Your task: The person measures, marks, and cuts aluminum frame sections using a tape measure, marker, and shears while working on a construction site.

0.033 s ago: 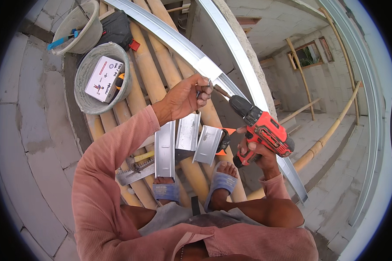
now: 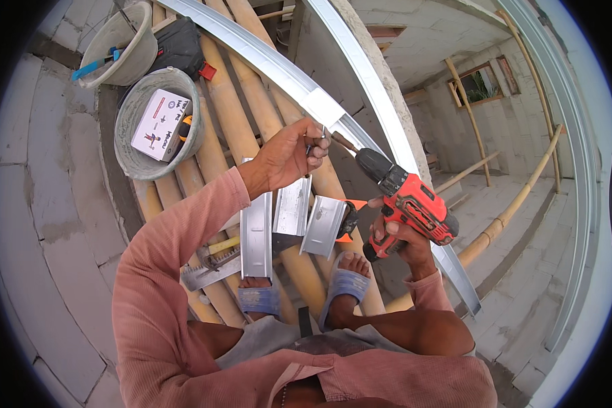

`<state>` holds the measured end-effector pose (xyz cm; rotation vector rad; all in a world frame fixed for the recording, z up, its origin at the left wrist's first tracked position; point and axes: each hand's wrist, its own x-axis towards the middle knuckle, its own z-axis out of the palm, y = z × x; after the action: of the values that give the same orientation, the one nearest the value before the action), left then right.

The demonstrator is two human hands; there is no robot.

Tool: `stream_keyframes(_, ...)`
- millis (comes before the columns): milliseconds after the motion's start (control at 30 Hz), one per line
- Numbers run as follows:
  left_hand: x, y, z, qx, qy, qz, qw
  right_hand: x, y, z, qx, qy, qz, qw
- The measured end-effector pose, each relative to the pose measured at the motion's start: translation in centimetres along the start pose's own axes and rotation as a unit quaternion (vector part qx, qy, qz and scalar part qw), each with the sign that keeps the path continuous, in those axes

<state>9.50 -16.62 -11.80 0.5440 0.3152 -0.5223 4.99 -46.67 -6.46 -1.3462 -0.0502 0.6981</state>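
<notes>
My left hand (image 2: 285, 156) is closed, with small screws (image 2: 323, 132) pinched at its fingertips; how many it holds is hidden. My right hand (image 2: 415, 250) grips a red and black cordless drill (image 2: 418, 207) by its handle. The drill's driver bit (image 2: 344, 141) points up and left, a short gap from the left fingertips. Just behind both hands runs a long silvery metal channel (image 2: 325, 109). Below my left hand lie three short cut metal channel pieces (image 2: 256, 238) near my sandalled feet.
Bamboo poles (image 2: 228, 102) form the platform, with gaps between them. At the left, one bucket (image 2: 124, 146) holds a white box (image 2: 158, 122) and a tape measure (image 2: 185, 128). Another bucket (image 2: 143, 54) and a black case (image 2: 181, 47) stand farther back. A toothed blade (image 2: 214, 273) lies near my feet.
</notes>
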Motion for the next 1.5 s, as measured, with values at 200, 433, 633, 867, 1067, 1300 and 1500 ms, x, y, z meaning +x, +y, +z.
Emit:
stream_keyframes(200,0.4,-0.6,0.5,0.085,0.019,0.022,0.996,-0.5,0.3,-0.9,-0.020,0.001,0.047,0.999)
stream_keyframes(433,-0.3,0.0,1.5,0.168,0.019,0.038,0.985,-1.1,-0.1,-1.2,-0.040,0.016,0.052,0.998)
stream_keyframes(633,-0.2,-0.5,1.6,0.160,0.060,0.047,0.984,-1.1,-0.3,-1.0,-0.072,0.036,0.038,0.996)
stream_keyframes(867,0.3,-1.2,1.0,0.066,0.075,0.036,0.994,-1.3,0.0,-1.3,-0.085,0.036,0.041,0.995)
stream_keyframes(1067,0.2,-1.3,1.1,0.121,0.070,0.045,0.989,-1.3,-0.3,-0.7,-0.092,0.041,0.037,0.994)
stream_keyframes(1300,0.1,-2.3,2.0,0.059,0.046,0.041,0.996,-1.4,-0.7,-0.3,-0.086,0.042,0.042,0.995)
stream_keyframes(1500,-0.2,-3.5,3.0,-0.048,0.052,0.038,0.997,-1.7,-0.5,0.7,-0.075,0.060,0.067,0.993)
